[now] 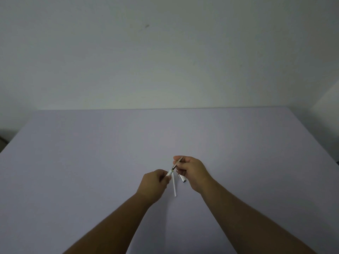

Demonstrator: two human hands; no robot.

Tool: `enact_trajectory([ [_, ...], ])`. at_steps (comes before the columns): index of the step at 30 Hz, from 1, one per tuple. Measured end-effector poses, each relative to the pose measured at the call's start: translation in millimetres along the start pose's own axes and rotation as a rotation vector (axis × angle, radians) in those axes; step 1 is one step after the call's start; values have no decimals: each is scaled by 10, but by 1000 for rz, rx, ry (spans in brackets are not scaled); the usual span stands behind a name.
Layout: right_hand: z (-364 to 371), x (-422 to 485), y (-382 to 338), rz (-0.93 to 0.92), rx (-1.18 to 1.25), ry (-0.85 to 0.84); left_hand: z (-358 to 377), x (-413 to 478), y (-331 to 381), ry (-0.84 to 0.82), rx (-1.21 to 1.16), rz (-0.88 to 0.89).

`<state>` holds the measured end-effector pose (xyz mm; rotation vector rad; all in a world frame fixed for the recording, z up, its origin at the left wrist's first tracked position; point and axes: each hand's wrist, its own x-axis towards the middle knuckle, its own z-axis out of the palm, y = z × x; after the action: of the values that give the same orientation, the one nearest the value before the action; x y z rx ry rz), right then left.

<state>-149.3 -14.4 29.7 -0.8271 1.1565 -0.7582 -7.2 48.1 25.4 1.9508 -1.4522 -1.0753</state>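
White plastic pen section: light, stiff, slick; left hand pinches it.
Thin clear refill tube: slender, bends easily; right hand pinches its far end.

1 view only: head camera, wide-angle, worn on person's head. Faces forward and down over tabletop. Tabletop fills lower half of frame, far edge running across middle, side edges splaying outward toward near corners. Plain wall fills upper half. Both forearms enter from bottom edge, converge toward centre. Left hand and right hand sit just below frame centre, small in frame, well forward of lens, pen pinched between them.
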Motion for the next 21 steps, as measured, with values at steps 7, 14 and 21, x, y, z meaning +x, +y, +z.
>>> enact_trajectory([
  [7,-14,64,8,-49,-75,74,43,31,-14,-58,-70,3],
  [14,-126,203,-81,-90,21,330,49,15,-130,-103,-88,-41],
  [21,-173,132,507,-5,-975,157,134,42,-254,-72,-142,-114],
])
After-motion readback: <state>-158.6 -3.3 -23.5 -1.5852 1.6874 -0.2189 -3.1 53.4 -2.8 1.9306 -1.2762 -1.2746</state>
